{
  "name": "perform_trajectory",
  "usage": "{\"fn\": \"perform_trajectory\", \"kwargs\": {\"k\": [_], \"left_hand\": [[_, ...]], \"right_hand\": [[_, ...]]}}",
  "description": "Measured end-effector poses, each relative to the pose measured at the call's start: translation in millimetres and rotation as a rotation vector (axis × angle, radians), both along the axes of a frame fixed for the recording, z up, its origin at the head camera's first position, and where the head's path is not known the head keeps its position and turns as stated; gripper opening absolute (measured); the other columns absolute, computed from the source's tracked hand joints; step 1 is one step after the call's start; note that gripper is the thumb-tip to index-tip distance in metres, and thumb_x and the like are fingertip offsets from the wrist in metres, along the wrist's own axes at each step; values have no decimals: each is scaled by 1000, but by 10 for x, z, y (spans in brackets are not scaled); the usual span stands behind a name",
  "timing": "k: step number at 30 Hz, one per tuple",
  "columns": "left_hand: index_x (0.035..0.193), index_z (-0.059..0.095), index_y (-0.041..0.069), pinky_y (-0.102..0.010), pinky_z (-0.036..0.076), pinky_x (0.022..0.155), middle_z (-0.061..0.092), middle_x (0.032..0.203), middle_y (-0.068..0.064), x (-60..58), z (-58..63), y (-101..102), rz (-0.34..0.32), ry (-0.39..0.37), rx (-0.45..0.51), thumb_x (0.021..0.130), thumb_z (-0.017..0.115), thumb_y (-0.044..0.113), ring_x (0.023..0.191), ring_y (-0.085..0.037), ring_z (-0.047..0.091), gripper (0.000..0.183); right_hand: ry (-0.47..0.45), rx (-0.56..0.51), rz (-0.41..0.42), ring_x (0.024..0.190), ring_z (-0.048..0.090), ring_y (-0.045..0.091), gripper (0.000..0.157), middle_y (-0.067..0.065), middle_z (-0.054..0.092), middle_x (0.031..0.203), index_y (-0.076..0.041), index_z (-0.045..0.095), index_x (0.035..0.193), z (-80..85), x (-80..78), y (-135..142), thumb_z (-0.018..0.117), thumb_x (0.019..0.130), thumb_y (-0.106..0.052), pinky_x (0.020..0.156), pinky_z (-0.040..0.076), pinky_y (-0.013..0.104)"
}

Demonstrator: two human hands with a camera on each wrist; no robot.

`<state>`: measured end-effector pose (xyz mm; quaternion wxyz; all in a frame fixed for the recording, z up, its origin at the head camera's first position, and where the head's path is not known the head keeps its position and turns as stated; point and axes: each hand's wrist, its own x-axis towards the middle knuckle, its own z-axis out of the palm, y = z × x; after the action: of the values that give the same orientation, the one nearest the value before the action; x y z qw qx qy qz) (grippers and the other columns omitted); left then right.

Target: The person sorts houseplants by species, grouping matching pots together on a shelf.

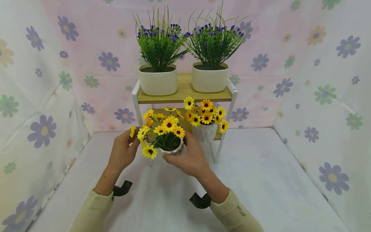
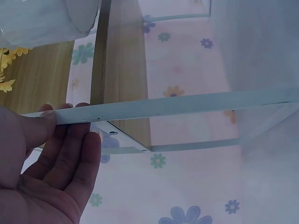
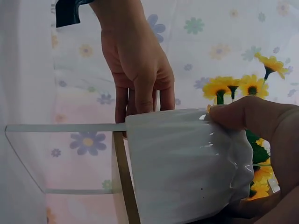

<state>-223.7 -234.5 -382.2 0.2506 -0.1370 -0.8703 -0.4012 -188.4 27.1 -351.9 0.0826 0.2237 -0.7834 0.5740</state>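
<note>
My right hand grips a white ribbed flowerpot by its rim, the thumb on the near side. Yellow artificial sunflowers spread out of that pot, which is held in front of a small two-tier shelf. On the left, my left hand holds the shelf's white metal leg, pinching it between thumb and fingers in the left wrist view. Some of its fingertips are hidden behind the leg. A second white pot of yellow and orange sunflowers stands at the right of the lower wooden board.
Two cream oval planters with purple-flowered grass stand side by side on the shelf's top board. The shelf stands on a white-covered table. Flower-print cloth hangs behind and at both sides. Black wrist mounts sit below my hands.
</note>
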Motion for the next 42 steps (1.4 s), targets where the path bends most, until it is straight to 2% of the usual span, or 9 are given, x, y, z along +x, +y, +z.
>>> {"fn": "perform_trajectory", "kwargs": {"k": [7, 10, 12, 15, 22, 27, 32, 42], "left_hand": [[134, 65, -4, -52, 57, 101, 72, 127, -22, -8, 12, -7, -15, -5, -9, 105, 63, 0, 116, -39, 73, 29], [133, 67, -1, -52, 57, 101, 73, 124, -19, -11, 20, -15, -20, 2, -8, 105, 62, 0, 115, -37, 73, 28], [133, 67, 1, -52, 57, 101, 73, 124, -18, -11, 21, -17, -22, 5, -5, 106, 62, 0, 115, -36, 73, 28], [134, 67, 0, -53, 57, 101, 73, 125, -18, -4, 14, -8, -25, 4, -1, 106, 61, 1, 116, -37, 73, 28], [127, 68, -1, -53, 59, 99, 75, 118, -18, 9, 3, 10, -23, 1, 13, 106, 64, 4, 114, -36, 74, 22], [124, 69, 0, -51, 60, 97, 76, 114, -16, -6, 13, 9, -31, 27, 16, 105, 64, 3, 112, -35, 75, 19], [124, 69, 0, -52, 59, 98, 75, 116, -17, 0, 5, 18, -27, 12, 22, 106, 64, 4, 112, -35, 75, 19], [125, 68, -1, -53, 59, 99, 75, 116, -17, 11, -2, 20, -27, 12, 25, 106, 64, 3, 111, -35, 75, 20]], "right_hand": [[-1, -45, -52, 140, 55, 21, 81, 2, 60, 147, -11, 54, 149, 18, -50, -35, 94, 80, -23, 119, 46, 51], [12, -53, -77, 135, 58, 20, 77, 0, 62, 143, -12, 57, 147, 24, -92, -73, 94, 80, -25, 116, 49, 49], [23, -59, -94, 126, 60, 19, 75, 0, 63, 140, -13, 59, 145, 21, -126, -102, 95, 80, -26, 108, 53, 48], [38, -75, -112, 122, 59, 18, 75, -1, 62, 140, -15, 59, 146, 3, -193, -145, 94, 81, -25, 102, 54, 44], [75, -119, -128, 143, 51, 18, 80, 0, 55, 151, -13, 55, 151, -46, -338, -230, 94, 82, -20, 121, 44, 43], [84, -123, -159, 143, 53, 20, 79, 3, 57, 150, -12, 55, 151, -62, -397, -270, 94, 84, -26, 120, 45, 44], [89, -136, -178, 141, 55, 21, 78, 4, 60, 148, -11, 55, 151, -97, -434, -298, 93, 85, -29, 119, 47, 45], [141, -165, -215, 138, 55, 23, 78, 6, 61, 144, -9, 53, 151, -171, -498, -406, 92, 86, -28, 120, 44, 49]]}}
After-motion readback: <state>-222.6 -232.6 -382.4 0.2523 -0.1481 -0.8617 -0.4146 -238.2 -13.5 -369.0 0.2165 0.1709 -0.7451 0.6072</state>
